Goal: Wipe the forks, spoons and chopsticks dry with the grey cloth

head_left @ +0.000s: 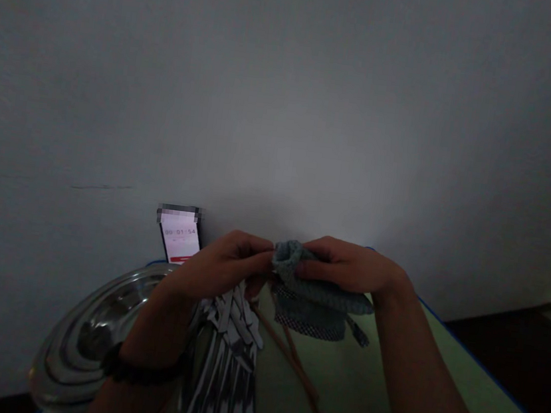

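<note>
**Cloth** [317,297]: blue-grey, knitted or woven. It is held in the air above the table [346,403], between both hands.

**Left hand** [221,265]: thumb and fingertips are pressed together, pinching the cloth's rolled left end.

**Right hand** [348,266]: fingers are curled down over the cloth's top edge and closed on it. The thumb is hidden.

**Axis:** the cloth's long axis runs left to right. Most of its body hangs below the right hand, which covers more of it. The left hand has only the end. The two hands nearly meet at the roll.

**Around the cloth:**
- Grey-and-white strips [230,355] lie below and left of it.
- A brown cord [298,370] runs down from beneath it. The light is too dim to tell whether the strips or the cord touch the cloth.
- A steel bowl [89,331] sits lower left of the cloth, behind the left forearm.
- A phone [180,235], screen lit, stands left of the cloth against the wall [288,101].
- A dark band [135,370] circles the left wrist.
</note>
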Action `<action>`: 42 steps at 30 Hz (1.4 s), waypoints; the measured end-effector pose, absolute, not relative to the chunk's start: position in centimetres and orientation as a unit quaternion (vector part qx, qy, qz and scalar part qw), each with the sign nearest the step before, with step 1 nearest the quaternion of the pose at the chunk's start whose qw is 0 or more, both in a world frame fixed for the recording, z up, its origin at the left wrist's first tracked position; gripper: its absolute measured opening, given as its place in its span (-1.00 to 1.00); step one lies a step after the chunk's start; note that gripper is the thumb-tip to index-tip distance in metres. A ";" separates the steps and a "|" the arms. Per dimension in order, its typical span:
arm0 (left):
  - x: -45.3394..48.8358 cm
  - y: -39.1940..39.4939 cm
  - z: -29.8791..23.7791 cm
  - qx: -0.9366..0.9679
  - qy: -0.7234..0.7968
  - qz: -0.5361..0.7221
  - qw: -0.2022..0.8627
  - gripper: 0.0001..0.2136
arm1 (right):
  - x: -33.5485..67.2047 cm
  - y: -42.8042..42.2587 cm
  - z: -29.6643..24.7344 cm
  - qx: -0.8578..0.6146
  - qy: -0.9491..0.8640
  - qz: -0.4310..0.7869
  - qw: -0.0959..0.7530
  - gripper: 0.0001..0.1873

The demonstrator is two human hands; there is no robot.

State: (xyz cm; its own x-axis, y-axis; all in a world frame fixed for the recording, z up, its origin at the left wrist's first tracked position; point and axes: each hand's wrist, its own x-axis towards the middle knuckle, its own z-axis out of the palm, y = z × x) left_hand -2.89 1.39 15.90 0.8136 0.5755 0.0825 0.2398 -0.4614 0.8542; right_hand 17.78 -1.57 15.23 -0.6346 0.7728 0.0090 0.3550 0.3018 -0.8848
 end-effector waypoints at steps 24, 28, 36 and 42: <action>-3.6 -0.9 17.9 0.893 0.322 0.129 0.288 -0.80 | 18.1 -1.5 15.4 -0.414 -0.773 0.445 0.181 -0.66; -2.4 -0.9 17.2 0.905 0.303 0.088 0.284 -0.84 | 17.1 -1.3 15.5 -0.421 -0.798 0.407 0.140 -0.63; -4.0 0.8 16.8 0.882 0.314 0.083 0.342 -0.77 | 17.0 -1.4 15.6 -0.417 -0.796 0.410 0.158 -0.59; -6.8 2.1 16.5 0.867 0.329 0.153 0.343 -0.72 | 18.9 -1.3 15.2 -0.404 -0.794 0.429 0.149 -0.59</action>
